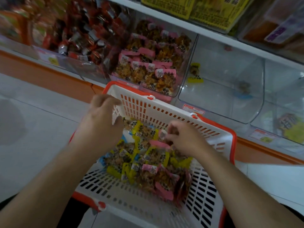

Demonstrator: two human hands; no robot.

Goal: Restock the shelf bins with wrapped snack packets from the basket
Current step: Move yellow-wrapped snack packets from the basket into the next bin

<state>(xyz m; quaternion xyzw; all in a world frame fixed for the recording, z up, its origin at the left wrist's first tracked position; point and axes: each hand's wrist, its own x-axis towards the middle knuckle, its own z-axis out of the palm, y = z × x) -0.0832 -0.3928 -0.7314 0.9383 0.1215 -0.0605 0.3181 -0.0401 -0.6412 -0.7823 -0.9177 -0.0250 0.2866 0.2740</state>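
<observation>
The right hand (pixel 185 140) has its fingers (pixel 171 130) curled down into the pile, pinching a pink-edged packet (pixel 160 143) at the top of the heap; motion blur hides exactly how the grip sits. The left hand (pixel 100 119) hangs over the basket's left side with fingers loosely bent, thumb tip close to a yellow-edged packet (pixel 131 125) at the far end of the pile, and whether it touches that packet cannot be told. Both hands are inside the white slotted basket (pixel 148 209) with an orange rim, which holds a heap of wrapped snack packets (pixel 141 163) edged in yellow, pink and blue, lying mostly in its middle and right part. Just beyond the basket's far rim stands a clear shelf bin (pixel 186 66) well filled with pink-edged packets. To its right a second clear bin (pixel 230 89) holds a single yellow-edged packet (pixel 195 73) near its left wall and a blurred small item farther back. To the left, another bin (pixel 79 63) is heaped with red and silver wrappers
</observation>
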